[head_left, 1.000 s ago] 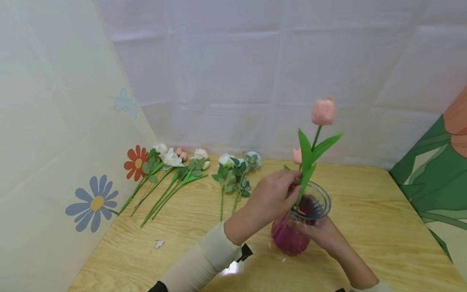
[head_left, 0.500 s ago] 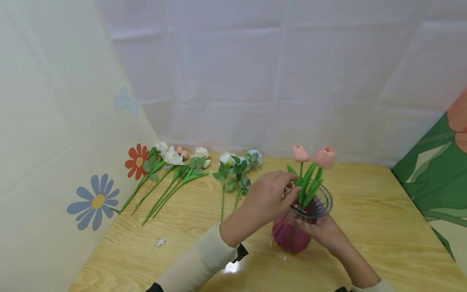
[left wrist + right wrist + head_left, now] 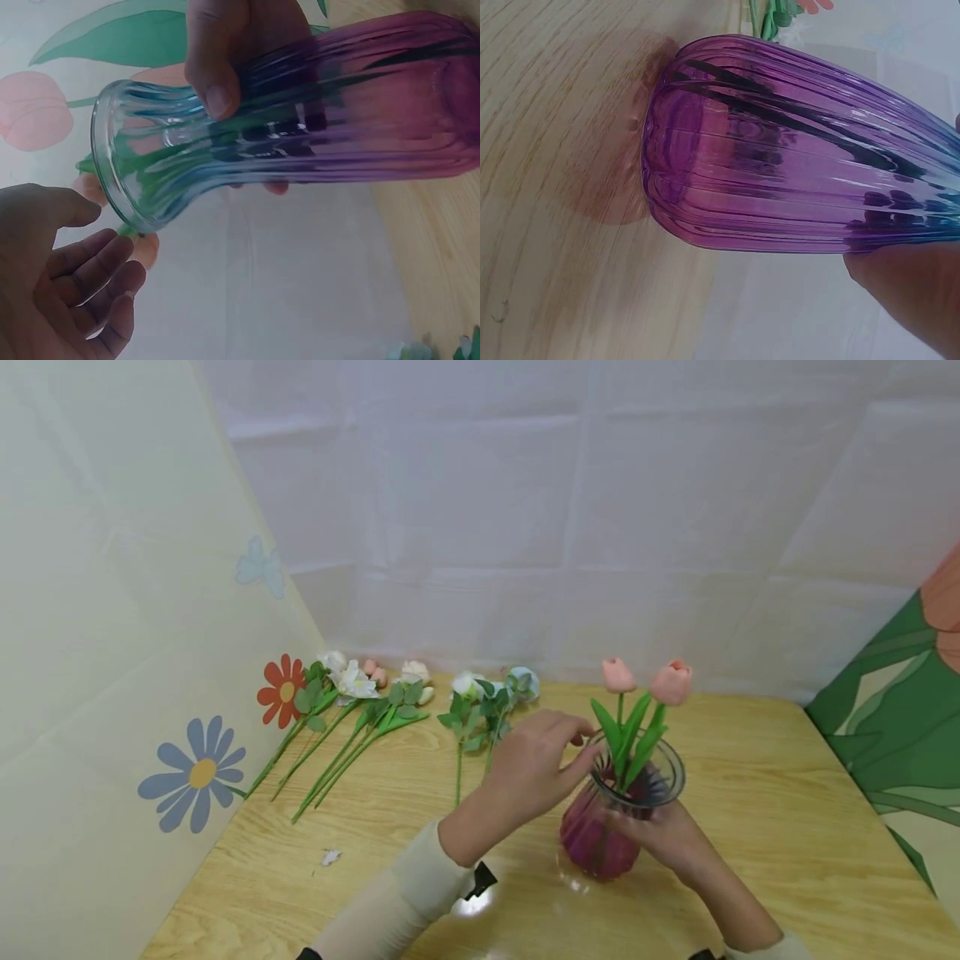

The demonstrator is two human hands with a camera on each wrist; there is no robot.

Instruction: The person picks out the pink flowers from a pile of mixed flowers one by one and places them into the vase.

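Note:
A ribbed glass vase (image 3: 600, 843), purple-pink below and bluish at its flared rim, stands on the table. Two pink tulips (image 3: 671, 683) with green leaves rise out of its mouth. My right hand (image 3: 667, 839) grips the vase around its neck; the thumb (image 3: 217, 94) lies along the glass in the left wrist view. Beside the rim, on the left, is my left hand (image 3: 536, 760). Its fingers are loosely bent and hold nothing, as the left wrist view shows with the left hand (image 3: 75, 277) near the rim. In the right wrist view the vase (image 3: 780, 150) hides most of the right hand.
White and pink flowers (image 3: 356, 681) with long green stems lie at the back left of the wooden table (image 3: 787, 810). White and pale blue flowers (image 3: 521, 685) lie nearer the middle. A small white scrap (image 3: 330, 857) is at the front left. Cloth backdrops (image 3: 450, 510) surround the table.
The second tulip has gone down into the vase beside the first. My left hand has let go of it and drawn back left. The right hand stays around the vase.

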